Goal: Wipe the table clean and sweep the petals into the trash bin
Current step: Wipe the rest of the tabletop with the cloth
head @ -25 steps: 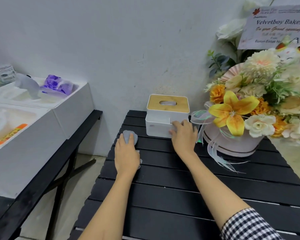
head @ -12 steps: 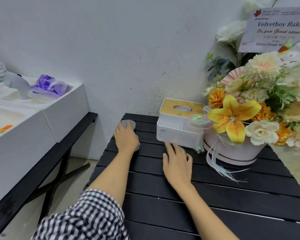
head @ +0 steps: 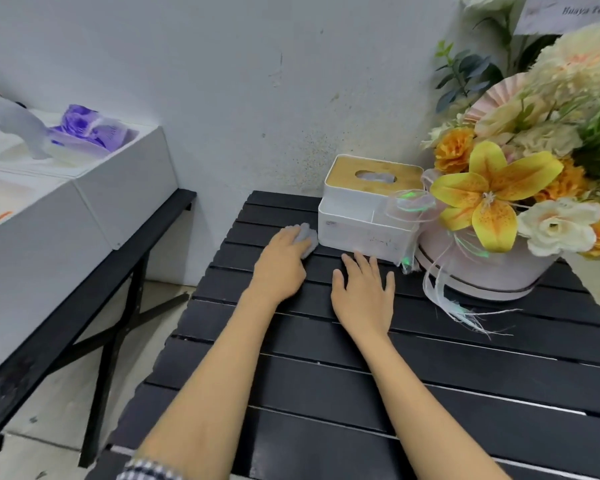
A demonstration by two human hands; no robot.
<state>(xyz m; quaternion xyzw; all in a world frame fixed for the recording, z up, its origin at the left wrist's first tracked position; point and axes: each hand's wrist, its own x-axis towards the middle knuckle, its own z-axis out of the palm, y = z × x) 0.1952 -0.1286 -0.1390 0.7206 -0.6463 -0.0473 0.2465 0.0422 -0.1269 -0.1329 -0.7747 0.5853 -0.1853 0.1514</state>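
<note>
My left hand (head: 280, 262) lies flat over a grey wiping cloth (head: 307, 239), fingers laid across it and pressing it onto the black slatted bench (head: 326, 382). I can't tell whether any finger curls round the cloth's edge; most of it is hidden under the palm, and only a bunched corner pokes out ahead and to the right of the fingertips. That corner sits just beside the front left corner of the white tissue box (head: 364, 221), touching it or very nearly.

My right hand (head: 363, 292) is spread, fingers straight, palm down on the slats and holding nothing. It sits just to the right of the left grip, with its fingertips close to the box's front wall.

What the coming stroke turns on, as I judge it, is that the box blocks the cloth on its right. The slats run left to right across me, so a wipe along them has open room only leftward or back toward me. The left grip is the one on the cloth; the right is nearer the box and the flower arrangement (head: 510, 188) beyond it.

I see no petals or trash bin here.
</note>
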